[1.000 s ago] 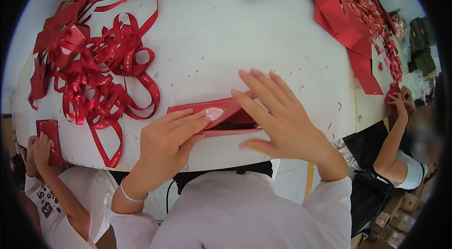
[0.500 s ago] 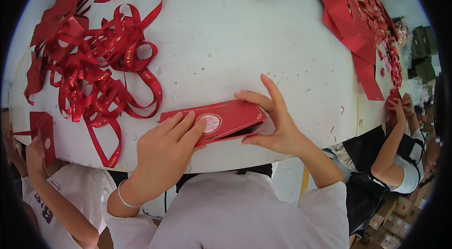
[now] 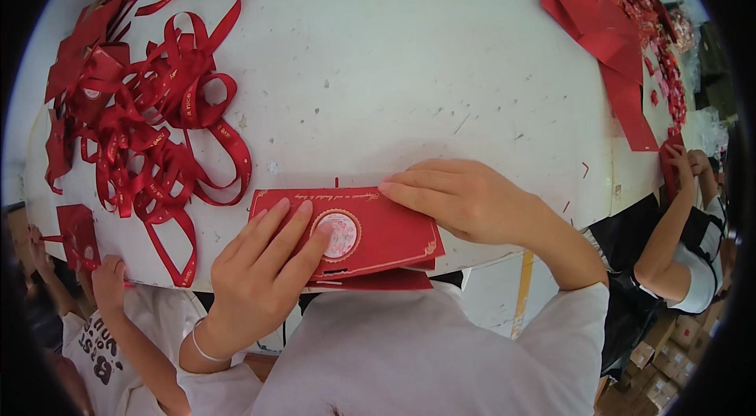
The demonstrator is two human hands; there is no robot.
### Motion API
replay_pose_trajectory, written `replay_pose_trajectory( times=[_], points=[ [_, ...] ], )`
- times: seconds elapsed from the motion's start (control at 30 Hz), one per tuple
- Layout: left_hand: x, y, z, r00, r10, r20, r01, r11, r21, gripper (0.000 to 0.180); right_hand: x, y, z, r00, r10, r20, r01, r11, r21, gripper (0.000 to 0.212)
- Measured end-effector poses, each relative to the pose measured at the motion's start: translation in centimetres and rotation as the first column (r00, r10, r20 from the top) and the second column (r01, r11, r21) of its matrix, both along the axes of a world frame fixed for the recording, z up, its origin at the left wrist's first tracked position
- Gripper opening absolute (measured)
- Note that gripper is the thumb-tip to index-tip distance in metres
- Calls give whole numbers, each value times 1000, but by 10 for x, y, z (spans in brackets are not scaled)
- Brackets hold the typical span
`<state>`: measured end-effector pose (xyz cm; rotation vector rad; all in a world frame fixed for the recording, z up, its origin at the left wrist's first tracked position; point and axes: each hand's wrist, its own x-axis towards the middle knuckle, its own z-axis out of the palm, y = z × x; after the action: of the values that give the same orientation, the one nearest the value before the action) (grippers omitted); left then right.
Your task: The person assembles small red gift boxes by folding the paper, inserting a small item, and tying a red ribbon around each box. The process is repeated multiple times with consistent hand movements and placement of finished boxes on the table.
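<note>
Fingers, left hand (image 3: 264, 270): slightly spread, laid across the left part of a flat, oblong red cardboard box (image 3: 394, 235) with gold edging. 1 fingertip touches the round, pale pink medallion (image 3: 340, 236) on its top panel. The thumb is hidden; whether it grips from beneath cannot be told.

Fingers, right hand (image 3: 472, 199): close together, gently bent, tips at the far edge of the panel towards its right end. Its thumb is also out of sight, so a pinch cannot be confirmed.

Box position: at the near edge of the white table (image 3: 409, 85), directly before the wearer. A lower red layer (image 3: 386, 282) projects past the panel's near edge; the 2 do not lie flush.

Step in hand, as judged: steadying and pressing down the top panel. The next move appears to call for the left hand to hold while the near edges are brought into line.

Surroundings: a tangled heap of red satin ribbon (image 3: 189, 105) to the left; overlapping red card sheets (image 3: 591, 22) at far right; 2 co-workers, 1 per side, handling red pieces.
</note>
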<state>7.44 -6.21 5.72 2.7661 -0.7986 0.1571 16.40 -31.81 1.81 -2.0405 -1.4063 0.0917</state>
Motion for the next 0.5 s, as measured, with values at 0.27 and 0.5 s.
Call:
replay_pose_trajectory(
  times=[0.27, 0.5],
  points=[
    [23, -1, 5, 957, 132, -258, -172, 976, -137, 59, 5, -2, -23, 971, -24, 237, 58, 989, -135, 31],
    [21, -1, 1, 965, 174, -194, -199, 973, -119, 54, -4, -14, -9, 822, -76, -564, 171, 978, 117, 47]
  ],
)
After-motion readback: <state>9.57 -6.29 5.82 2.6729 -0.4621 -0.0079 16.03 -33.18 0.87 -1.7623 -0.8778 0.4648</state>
